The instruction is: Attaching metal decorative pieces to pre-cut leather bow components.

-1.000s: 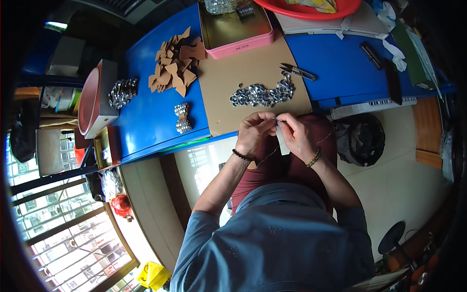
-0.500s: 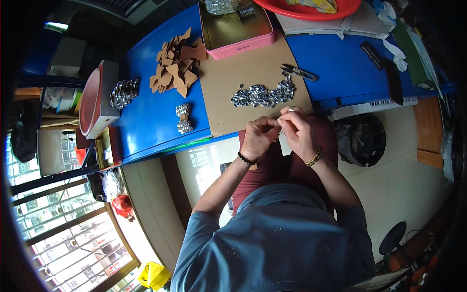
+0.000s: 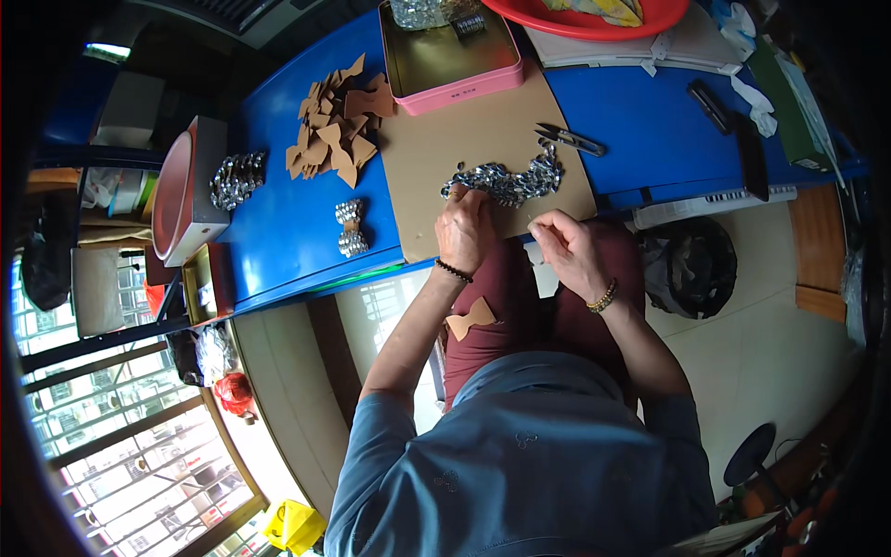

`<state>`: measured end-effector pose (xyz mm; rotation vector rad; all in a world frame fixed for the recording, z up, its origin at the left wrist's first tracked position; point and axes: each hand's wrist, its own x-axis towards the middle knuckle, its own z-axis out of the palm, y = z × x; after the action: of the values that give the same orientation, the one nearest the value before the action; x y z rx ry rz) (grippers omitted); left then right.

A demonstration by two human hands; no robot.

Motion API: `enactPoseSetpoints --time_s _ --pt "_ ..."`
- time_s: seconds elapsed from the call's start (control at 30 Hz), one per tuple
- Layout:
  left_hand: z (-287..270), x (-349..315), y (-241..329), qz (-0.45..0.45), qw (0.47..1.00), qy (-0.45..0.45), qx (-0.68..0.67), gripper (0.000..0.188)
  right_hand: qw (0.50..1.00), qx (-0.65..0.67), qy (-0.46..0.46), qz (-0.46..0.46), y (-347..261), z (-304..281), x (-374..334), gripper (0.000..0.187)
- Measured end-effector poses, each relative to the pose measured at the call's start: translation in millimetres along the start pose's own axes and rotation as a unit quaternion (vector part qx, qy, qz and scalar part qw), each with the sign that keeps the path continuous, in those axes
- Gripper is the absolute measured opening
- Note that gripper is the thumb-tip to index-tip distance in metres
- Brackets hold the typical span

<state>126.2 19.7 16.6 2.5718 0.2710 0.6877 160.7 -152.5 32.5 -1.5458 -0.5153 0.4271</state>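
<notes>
My left hand [image 3: 463,226] reaches over the near edge of a cardboard sheet [image 3: 422,223]. Its bent fingertips touch the left end of a heap of shiny silver beads [image 3: 506,186]; what they pinch is hidden. Just right of it, my right hand [image 3: 566,249] hangs at the sheet's edge, thumb and fingers pressed together; anything between them is too small to make out. On my thigh lies a brown bow-shaped cutout [image 3: 471,318]. A bow covered with silver beads at both ends [image 3: 351,227] rests on the blue table [image 3: 278,241] to the left.
Thread snips [image 3: 571,138] lie beyond the beads. A pink-rimmed tin [image 3: 459,91] stands at the back, left of a red basin [image 3: 594,25]. Brown cutouts [image 3: 329,135] are piled at the left, near more silver strands [image 3: 238,178]. A black bin [image 3: 689,265] stands right of my legs.
My hands were together in front of me. The left has moved away, forward and left, to the beads, uncovering the cutout on my thigh. The right has stayed nearly in place.
</notes>
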Motion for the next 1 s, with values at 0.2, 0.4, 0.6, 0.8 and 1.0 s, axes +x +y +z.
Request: enactPoseSetpoints --time_s 0.2,0.4,0.6,0.8,1.0 --pt "-6.7 -9.0 3.0 -0.128 0.929 -0.07 -0.339 0.005 0.984 -0.131 0.043 -0.116 10.6 4.5 2.9 0.011" --pt "-19.4 -14.1 25.6 -0.341 0.686 -0.171 -0.62 0.008 0.98 -0.175 0.022 -0.088 0.8 5.4 0.9 0.013" --pt "-17.2 -16.8 24.9 -0.365 0.655 -0.166 -0.64 0.009 0.98 -0.174 0.027 -0.09 -1.0 5.6 0.8 0.012" --pt "-15.6 -20.1 27.3 -0.357 0.665 -0.146 -0.639 0.009 0.978 -0.177 0.025 -0.11 1.1 5.4 -0.6 0.014" --pt "-9.4 -24.2 25.0 -0.357 0.673 -0.135 -0.633 0.012 0.98 -0.175 0.021 -0.089 1.8 5.4 -1.8 0.014"
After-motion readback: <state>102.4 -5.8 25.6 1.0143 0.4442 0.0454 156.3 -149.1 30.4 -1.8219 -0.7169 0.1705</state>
